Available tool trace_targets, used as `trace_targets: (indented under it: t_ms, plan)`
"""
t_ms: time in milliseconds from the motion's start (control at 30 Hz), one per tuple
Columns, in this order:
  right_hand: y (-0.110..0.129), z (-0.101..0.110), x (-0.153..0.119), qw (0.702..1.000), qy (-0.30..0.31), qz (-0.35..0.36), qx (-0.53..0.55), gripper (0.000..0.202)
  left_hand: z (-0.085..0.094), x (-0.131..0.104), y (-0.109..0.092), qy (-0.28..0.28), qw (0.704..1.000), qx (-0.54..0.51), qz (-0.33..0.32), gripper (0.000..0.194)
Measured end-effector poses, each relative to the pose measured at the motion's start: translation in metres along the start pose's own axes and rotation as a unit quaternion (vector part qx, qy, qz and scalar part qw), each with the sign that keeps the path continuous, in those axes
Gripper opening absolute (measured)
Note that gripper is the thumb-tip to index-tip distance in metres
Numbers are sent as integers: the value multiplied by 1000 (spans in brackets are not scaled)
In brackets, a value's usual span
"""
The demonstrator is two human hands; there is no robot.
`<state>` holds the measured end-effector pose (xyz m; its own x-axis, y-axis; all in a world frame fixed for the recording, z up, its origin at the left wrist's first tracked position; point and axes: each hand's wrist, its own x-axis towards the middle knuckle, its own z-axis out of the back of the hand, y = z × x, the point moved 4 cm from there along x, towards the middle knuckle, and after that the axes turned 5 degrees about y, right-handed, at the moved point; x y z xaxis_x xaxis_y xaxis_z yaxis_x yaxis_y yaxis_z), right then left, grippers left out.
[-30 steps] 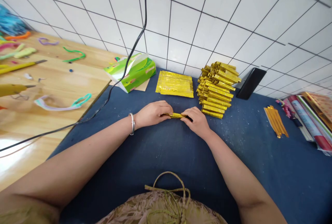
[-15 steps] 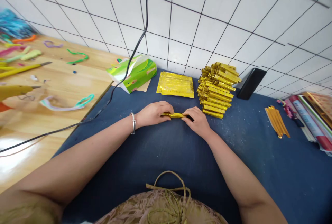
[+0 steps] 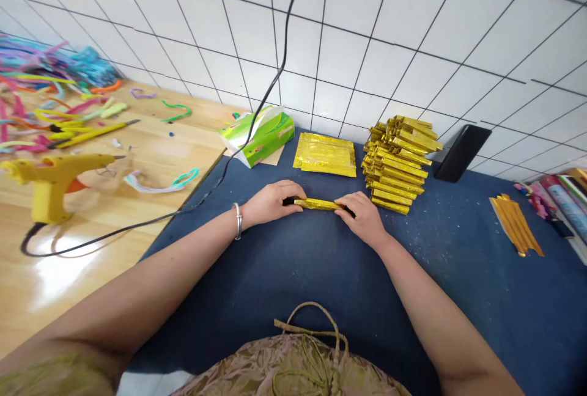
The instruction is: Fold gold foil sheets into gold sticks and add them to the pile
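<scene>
Between my two hands lies a narrow folded strip of gold foil paper point(image 3: 317, 204), held level just over the dark blue table surface point(image 3: 284, 274). My left hand point(image 3: 275, 201), with a silver bangle at the wrist, pinches its left end. The right end is pinched by the thumb and fingers of my right hand point(image 3: 362, 216). Behind the strip sits a flat stack of gold foil sheets point(image 3: 325, 154). A tall heap of folded gold foil strips point(image 3: 398, 164) stands right of it, close behind my right hand.
A green tissue pack point(image 3: 268, 139) and a black phone point(image 3: 463, 151) rest near the tiled wall. Orange-gold strips point(image 3: 516, 225) and books point(image 3: 566, 200) are at right. On the wooden table point(image 3: 151, 145) lie a yellow glue gun point(image 3: 50, 182), its black cable point(image 3: 137, 225) and colourful pipe cleaners point(image 3: 36, 90).
The view has shifted left, bringing the whole glue gun into sight. My left hand has slid outward along the gold strip, so more of it shows between my hands.
</scene>
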<state>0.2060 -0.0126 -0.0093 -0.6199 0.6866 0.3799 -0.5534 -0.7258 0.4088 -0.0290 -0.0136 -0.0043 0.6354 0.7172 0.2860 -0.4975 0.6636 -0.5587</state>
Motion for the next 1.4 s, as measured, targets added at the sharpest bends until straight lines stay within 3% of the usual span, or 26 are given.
trace_targets:
  t_ms: [500,800,1167,1400]
  plan:
    - [2,-3,-1,1000,15,5,-4,13,0,-2,1,9,999,43,-27,15]
    - [7,-1,1,999,28,15,-12,14,-6,4,-3,17,997,66,-25,29]
    - [10,1,2,999,27,19,-17,15,-12,7,-8,37,985,162,-46,26]
    - [9,1,1,999,24,16,-20,14,-11,6,-8,15,988,145,-52,27]
